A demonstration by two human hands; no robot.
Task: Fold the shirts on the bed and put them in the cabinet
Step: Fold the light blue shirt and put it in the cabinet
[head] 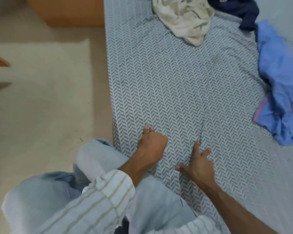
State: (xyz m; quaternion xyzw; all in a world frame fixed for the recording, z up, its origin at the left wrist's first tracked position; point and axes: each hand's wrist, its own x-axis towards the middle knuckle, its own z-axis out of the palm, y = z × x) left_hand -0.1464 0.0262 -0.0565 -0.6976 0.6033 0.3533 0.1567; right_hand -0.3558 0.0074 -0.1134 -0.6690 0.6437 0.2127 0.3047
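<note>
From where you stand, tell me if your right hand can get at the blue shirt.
Probably yes. The right hand rests open on the patterned bedsheet, and only bare sheet lies between it and the crumpled blue shirt; it would need a long stretch.

1 head-worn camera looks steeply down, close over the bed [176, 90] edge and floor [49, 98].

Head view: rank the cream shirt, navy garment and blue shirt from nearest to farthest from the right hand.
From the right hand:
1. Blue shirt, along the bed's right side.
2. Cream shirt, crumpled at the far end, centre.
3. Navy garment, far right corner, beyond the cream shirt.
</note>
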